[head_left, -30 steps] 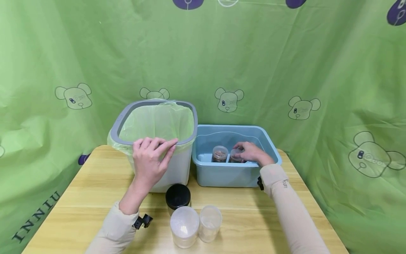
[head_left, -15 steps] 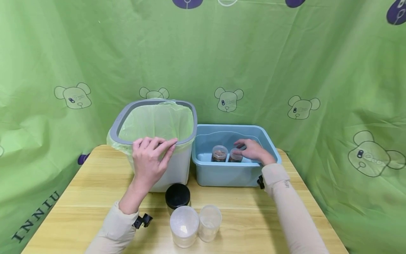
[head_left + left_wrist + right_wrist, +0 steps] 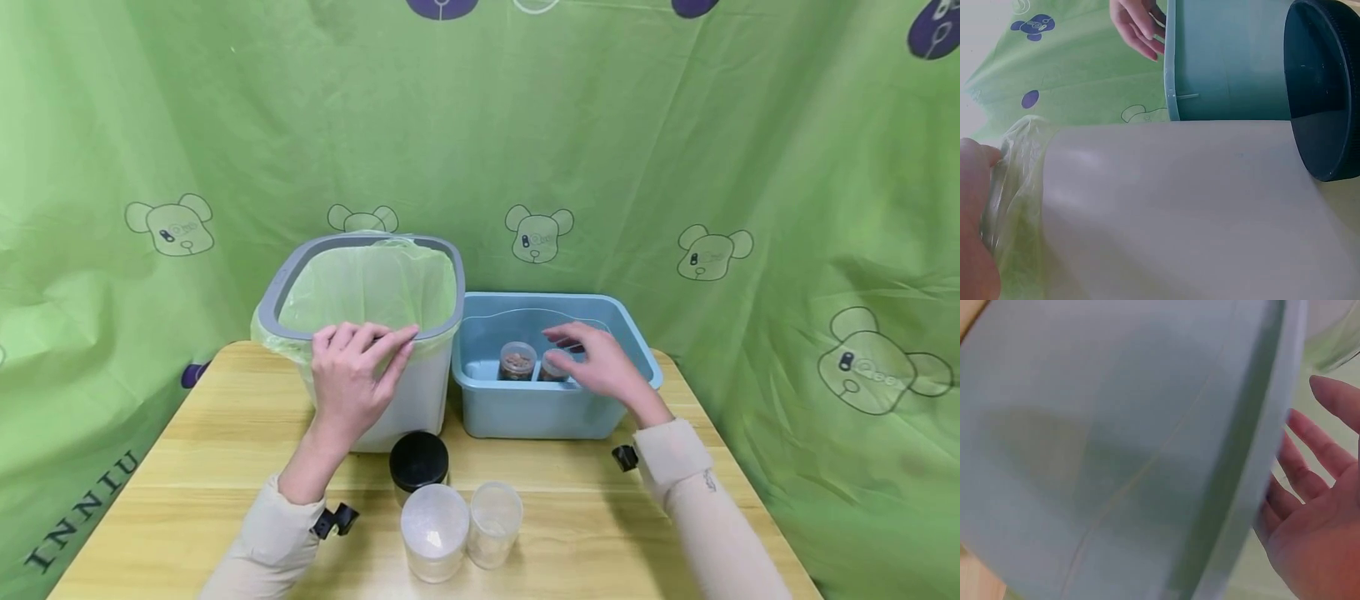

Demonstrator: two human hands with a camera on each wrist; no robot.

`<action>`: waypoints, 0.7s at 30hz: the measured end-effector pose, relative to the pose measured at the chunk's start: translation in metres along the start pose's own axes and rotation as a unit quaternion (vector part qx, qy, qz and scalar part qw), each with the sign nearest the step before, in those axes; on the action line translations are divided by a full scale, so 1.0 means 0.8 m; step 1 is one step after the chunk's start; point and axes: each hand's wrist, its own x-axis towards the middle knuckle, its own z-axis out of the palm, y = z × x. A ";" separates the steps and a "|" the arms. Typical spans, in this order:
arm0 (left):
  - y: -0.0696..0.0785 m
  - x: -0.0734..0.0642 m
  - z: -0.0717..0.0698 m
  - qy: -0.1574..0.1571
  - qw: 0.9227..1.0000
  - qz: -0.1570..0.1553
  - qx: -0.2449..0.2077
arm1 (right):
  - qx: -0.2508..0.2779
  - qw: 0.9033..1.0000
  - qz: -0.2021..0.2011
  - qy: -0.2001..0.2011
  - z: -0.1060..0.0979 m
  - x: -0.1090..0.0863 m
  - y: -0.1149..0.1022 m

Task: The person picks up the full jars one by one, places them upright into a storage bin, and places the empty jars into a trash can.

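Note:
My left hand (image 3: 351, 379) holds the front rim of a white trash can (image 3: 416, 392), which has a grey rim and a pale green liner bag (image 3: 360, 287). In the left wrist view its fingers are at the bag's folded edge (image 3: 1019, 187). My right hand (image 3: 600, 362) hovers over the blue tub (image 3: 536, 412), fingers spread and holding nothing. Two clear jars with brown contents stand inside that tub: the left jar (image 3: 517, 361) shows plainly, while the right jar (image 3: 553, 367) is partly covered by my thumb. The right wrist view shows the hand (image 3: 1316, 500) beyond the tub's rim.
Near the front of the wooden table (image 3: 600, 517) stand a black-lidded jar (image 3: 418, 461), a clear jar with a whitish lid (image 3: 435, 525) and a clear empty-looking cup (image 3: 495, 525). A green printed curtain (image 3: 480, 125) hangs behind.
My right hand has let go of the right jar in the tub, opened its fingers and risen slightly back toward the tub's front rim. The left hand keeps its place.

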 end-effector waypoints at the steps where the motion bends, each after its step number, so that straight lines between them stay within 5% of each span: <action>1: 0.000 0.000 -0.001 -0.007 1.000 0.001 0.003 | 0.003 1.000 -0.007 0.002 0.003 -0.005 -0.007; 8: -0.005 0.000 -0.011 -0.027 0.999 0.024 0.002 | 0.007 0.999 -0.052 0.011 0.024 -0.034 -0.037; 13: -0.018 0.009 -0.028 -0.008 1.000 0.016 -0.012 | 0.013 0.997 -0.077 0.006 0.037 -0.053 -0.047; 21: -0.068 0.013 -0.072 -0.006 0.992 -0.118 -0.044 | 0.066 0.991 -0.118 -0.025 0.047 -0.088 -0.063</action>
